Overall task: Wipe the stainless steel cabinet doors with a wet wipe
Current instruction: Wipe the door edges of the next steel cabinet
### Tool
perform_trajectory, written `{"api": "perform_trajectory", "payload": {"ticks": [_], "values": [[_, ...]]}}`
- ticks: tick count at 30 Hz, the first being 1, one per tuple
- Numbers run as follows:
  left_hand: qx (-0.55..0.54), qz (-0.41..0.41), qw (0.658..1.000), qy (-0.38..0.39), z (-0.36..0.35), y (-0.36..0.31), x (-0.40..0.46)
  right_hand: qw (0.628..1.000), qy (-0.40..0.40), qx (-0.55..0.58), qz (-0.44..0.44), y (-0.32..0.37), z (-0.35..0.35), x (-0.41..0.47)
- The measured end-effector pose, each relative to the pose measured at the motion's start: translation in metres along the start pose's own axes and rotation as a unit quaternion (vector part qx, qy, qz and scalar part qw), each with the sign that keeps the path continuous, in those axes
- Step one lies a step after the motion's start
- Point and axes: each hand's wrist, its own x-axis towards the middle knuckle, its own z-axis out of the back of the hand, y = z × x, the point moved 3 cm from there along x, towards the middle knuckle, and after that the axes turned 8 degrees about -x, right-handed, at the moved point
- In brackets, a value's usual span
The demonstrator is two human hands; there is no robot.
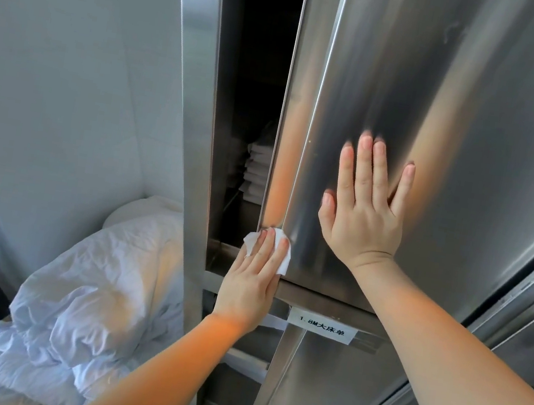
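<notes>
A tall stainless steel cabinet door (463, 110) fills the middle and right of the head view, slid partly aside from a dark opening at its left. My left hand (251, 283) presses a white wet wipe (282, 262) with straight fingers against the door's lower left edge strip (291, 136). My right hand (366, 210) lies flat on the door face, fingers spread and pointing up, a little above and right of the left hand.
Folded white linen (256, 173) is stacked inside the opening. A crumpled white bundle of bedding (90, 287) lies low on the left against the white wall. A labelled strip (321, 328) sits under the door, with a lower steel door (335, 386) below it.
</notes>
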Motion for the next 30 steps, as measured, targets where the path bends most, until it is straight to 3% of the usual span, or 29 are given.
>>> {"api": "perform_trajectory", "payload": {"ticks": [9, 15, 20, 26, 30], "values": [[0.023, 0.054, 0.998, 0.024, -0.015, -0.005, -0.023, 1.000, -0.010, -0.004, -0.003, 0.000, 0.000, 0.000], [-0.009, 0.021, 0.997, -0.073, 0.017, -0.027, 0.049, 1.000, -0.012, -0.006, -0.002, 0.000, 0.001, 0.000], [-0.031, 0.036, 0.999, -0.027, -0.008, -0.018, 0.007, 1.000, -0.010, -0.008, -0.004, 0.000, 0.000, 0.000], [-0.050, 0.002, 0.991, -0.128, 0.038, -0.045, 0.088, 1.000, 0.000, -0.007, -0.002, 0.000, -0.001, -0.001], [-0.036, -0.034, 0.994, -0.100, 0.026, -0.030, 0.066, 1.000, -0.003, -0.005, -0.003, -0.001, -0.001, 0.000]]}}
